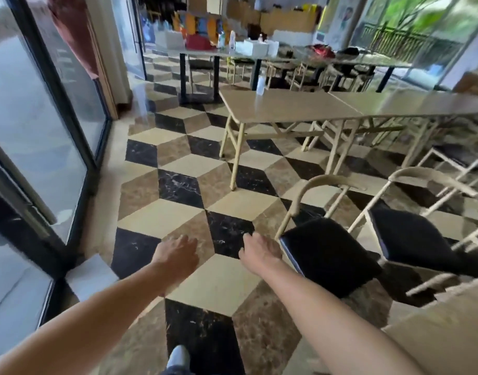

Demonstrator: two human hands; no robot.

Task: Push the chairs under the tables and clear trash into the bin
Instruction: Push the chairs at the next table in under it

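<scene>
A folding chair with a black seat (327, 255) stands out on the floor to my right, its curved cream backrest toward the beige folding table (286, 105). A second black-seated chair (413, 239) stands beside it, further right. My right hand (259, 250) hovers just left of the nearer chair's seat edge, fingers apart, holding nothing. My left hand (177, 254) is stretched out over the floor, also empty with fingers apart. A clear plastic bottle (260, 82) stands on the beige table's far side. No bin is in view.
Glass doors with black frames (70, 125) run along the left. A further table (213, 51) at the back carries boxes, bottles and bags, with chairs beneath. Another tabletop corner (448, 334) is at the lower right. The floor is patterned marble tile.
</scene>
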